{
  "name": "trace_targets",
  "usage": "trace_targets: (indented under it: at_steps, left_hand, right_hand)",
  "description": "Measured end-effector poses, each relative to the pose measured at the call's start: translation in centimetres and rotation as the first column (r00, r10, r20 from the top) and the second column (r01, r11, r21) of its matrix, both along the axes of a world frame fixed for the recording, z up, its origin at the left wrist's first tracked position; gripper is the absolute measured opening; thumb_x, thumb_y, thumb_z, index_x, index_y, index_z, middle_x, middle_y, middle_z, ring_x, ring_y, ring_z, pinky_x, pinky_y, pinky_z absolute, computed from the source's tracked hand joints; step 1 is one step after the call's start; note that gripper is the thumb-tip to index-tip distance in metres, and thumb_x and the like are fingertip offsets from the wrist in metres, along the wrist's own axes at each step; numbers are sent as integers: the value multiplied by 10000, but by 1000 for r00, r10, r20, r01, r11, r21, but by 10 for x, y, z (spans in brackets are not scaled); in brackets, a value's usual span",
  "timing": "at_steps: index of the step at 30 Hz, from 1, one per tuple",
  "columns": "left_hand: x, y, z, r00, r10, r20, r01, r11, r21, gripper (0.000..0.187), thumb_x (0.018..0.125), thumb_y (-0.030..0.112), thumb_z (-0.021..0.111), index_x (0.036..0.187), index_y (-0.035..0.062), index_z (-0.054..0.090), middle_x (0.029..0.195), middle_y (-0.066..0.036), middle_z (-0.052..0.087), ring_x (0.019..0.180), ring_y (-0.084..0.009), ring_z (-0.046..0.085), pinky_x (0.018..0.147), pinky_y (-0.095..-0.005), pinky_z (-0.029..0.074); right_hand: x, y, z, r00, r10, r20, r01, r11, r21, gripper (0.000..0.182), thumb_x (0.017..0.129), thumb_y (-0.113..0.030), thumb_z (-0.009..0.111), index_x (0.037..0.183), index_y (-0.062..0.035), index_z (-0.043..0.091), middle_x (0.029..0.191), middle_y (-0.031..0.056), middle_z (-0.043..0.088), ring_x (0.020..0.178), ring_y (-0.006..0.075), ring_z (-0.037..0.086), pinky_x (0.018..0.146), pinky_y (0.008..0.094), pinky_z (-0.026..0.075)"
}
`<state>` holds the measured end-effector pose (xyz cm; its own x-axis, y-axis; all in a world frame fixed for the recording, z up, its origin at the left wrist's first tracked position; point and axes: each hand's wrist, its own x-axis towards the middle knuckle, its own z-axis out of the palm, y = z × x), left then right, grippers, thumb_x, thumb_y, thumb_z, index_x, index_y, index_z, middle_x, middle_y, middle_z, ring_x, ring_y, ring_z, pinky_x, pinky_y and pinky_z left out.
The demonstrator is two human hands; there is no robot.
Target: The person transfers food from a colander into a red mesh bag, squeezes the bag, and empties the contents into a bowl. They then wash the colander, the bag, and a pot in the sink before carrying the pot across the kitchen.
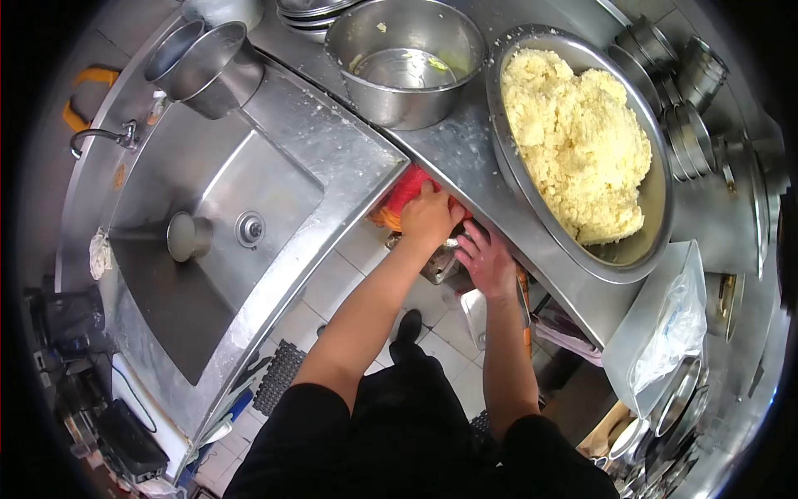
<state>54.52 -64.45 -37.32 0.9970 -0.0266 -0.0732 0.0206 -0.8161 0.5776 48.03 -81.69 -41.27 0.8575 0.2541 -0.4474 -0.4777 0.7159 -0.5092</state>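
Note:
Below the counter edge, my left hand [429, 219] has its fingers bent over a red mesh bag [406, 188], with orange material showing beside it. Part of that bag is hidden under the steel worktops. My right hand [488, 263] is just to the right, fingers spread and nothing held in them, close to the counter's front edge. A pale rectangular container [474, 318] lies lower down, under the right wrist. Above on the counter stand a steel pot [406, 90] with food scraps inside and a large steel basin [568, 260] heaped with yellow, crumbly food [579, 150].
A steel sink [274, 170] at left holds a small metal cup [189, 236]. Two metal containers [218, 71] stand behind it. At right are stacked steel pans [688, 141] and a bin with clear plastic [675, 333]. Tiled floor [332, 283] lies below.

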Motion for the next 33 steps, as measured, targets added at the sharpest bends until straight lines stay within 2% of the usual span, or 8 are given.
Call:
trace_targets:
  at_steps: [8,12,13,17,21,25,29,33]
  left_hand:
    - [-39,53,-43,978,194,79,-164,945,-282,676,907,252,593,1509,180,294,1252,-206,585,1044,-351,622,865,-446,505]
    - [-166,109,-33,984,47,-174,-102,941,-323,564,910,208,629,1433,120,437,1168,-158,633,935,-290,644,814,-370,517]
    - [-185,125,27,860,-80,-504,-125,924,-360,544,908,216,642,1412,112,464,1100,-142,663,941,-248,647,831,-359,512]
    - [-233,211,122,761,-412,-502,-16,761,-649,414,952,275,637,1335,127,576,1145,-82,686,1013,-163,642,883,-299,496]
    - [-198,330,191,970,-27,-243,-107,847,-521,329,943,199,634,1238,55,632,1112,-61,693,984,-122,621,889,-306,494]
    - [-82,488,159,787,560,259,-461,813,-357,375,924,254,630,1246,60,619,1148,-132,681,1003,-240,668,894,-339,507]
    - [35,613,146,676,415,610,-580,809,93,643,902,318,638,1423,18,409,1450,-214,441,1350,-347,420,1085,-415,376]
    - [91,633,90,794,242,557,-461,837,293,725,887,354,644,1460,22,349,1529,-189,339,1423,-338,312,1125,-451,327]
  right_hand:
    - [65,72,-27,909,133,395,-111,991,-80,569,1042,-380,338,1504,-57,259,1556,202,265,1394,378,339,1119,536,318]
    - [115,135,-19,979,149,139,-113,965,-238,542,1029,-424,374,1425,-54,389,1466,177,411,1323,317,432,1076,485,365]
    - [130,150,-36,967,205,152,-165,956,-242,529,1013,-449,423,1371,-61,471,1397,160,504,1264,264,503,1027,445,417]
    - [182,185,-37,979,169,-118,-179,980,-85,416,937,-424,570,1185,-93,617,1115,94,668,996,259,636,854,459,515]
    - [198,197,-14,983,175,63,-167,980,-106,420,931,-419,586,1188,-87,610,1103,78,671,973,252,642,827,465,520]
    - [145,177,-16,984,152,98,-112,938,-329,425,925,-414,602,1190,-82,603,1091,62,674,950,245,647,800,471,525]
    - [77,137,-22,959,198,-203,-276,479,-833,355,989,-339,505,1221,-84,589,1185,99,652,1035,219,639,821,385,530]
    - [17,137,93,757,587,-286,-543,322,-776,200,975,-175,522,1097,-72,643,1002,57,690,893,185,662,748,322,520]
